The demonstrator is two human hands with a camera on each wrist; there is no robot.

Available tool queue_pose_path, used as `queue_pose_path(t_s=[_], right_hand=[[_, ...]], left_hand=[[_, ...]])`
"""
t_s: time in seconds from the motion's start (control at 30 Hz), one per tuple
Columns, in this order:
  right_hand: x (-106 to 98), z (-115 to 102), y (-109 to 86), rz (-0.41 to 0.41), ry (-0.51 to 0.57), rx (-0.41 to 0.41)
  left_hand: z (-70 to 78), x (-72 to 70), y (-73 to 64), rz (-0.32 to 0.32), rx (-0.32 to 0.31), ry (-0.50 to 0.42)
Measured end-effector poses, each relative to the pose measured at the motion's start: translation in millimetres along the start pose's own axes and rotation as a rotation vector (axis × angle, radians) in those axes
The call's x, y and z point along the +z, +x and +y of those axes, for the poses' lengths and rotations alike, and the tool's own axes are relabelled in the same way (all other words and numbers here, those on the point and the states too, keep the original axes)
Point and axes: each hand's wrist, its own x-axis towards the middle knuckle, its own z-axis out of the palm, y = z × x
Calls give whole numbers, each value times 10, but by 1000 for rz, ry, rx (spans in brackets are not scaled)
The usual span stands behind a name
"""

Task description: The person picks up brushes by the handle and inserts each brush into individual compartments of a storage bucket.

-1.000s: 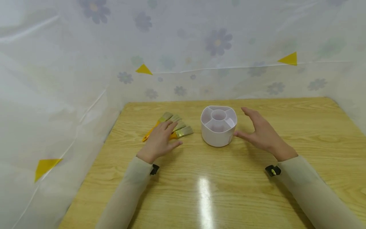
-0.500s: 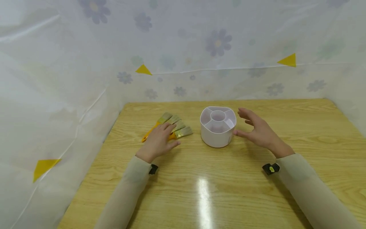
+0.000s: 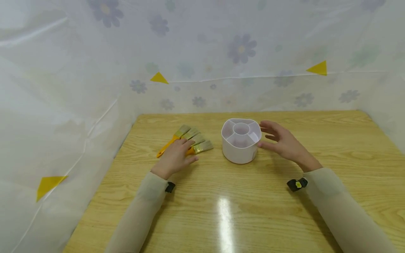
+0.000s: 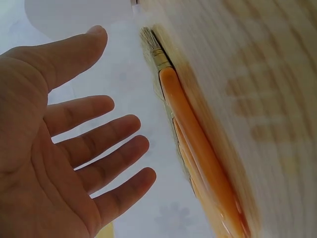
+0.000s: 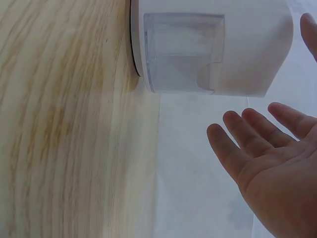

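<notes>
Several flat paintbrushes (image 3: 202,147) with orange handles and pale bristles lie fanned out on the table, left of the middle. My left hand (image 3: 175,157) hovers over their handles and hides part of them. In the left wrist view its fingers are spread and apart from the nearest orange handle (image 4: 193,134). A white round organizer (image 3: 240,153) with a central cup and divided compartments stands upright to the right of the brushes. Beside its right wall is my right hand (image 3: 284,142), thumb and fingers held apart. The right wrist view shows a clear plastic drawer (image 5: 183,54) in the organizer's side.
The wood-grain table (image 3: 269,211) reaches back to a flower-patterned plastic sheet (image 3: 202,45), which also hangs along the left. Yellow triangles (image 3: 317,68) are stuck on the sheet. A bright light reflection (image 3: 225,221) shows on the table's front part.
My right hand has moved left, closer to the organizer, its fingers coming nearer the rim. The left hand stays over the brushes with barely any shift. Brushes and organizer stay in place.
</notes>
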Motion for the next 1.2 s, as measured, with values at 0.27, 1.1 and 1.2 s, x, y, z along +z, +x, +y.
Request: queue_pose_path(t_s=[0.27,1.1,1.2], right_hand=[[34,-8,33,-15,42,-39],[79,5,45,-21,69,-6],[74,2,38,-16,72,8]], left_hand=[[-12,28,20,-9,-2,-17],[-65,114,116,-94,-90,-58],[-64,121,143,-107,-96,-54]])
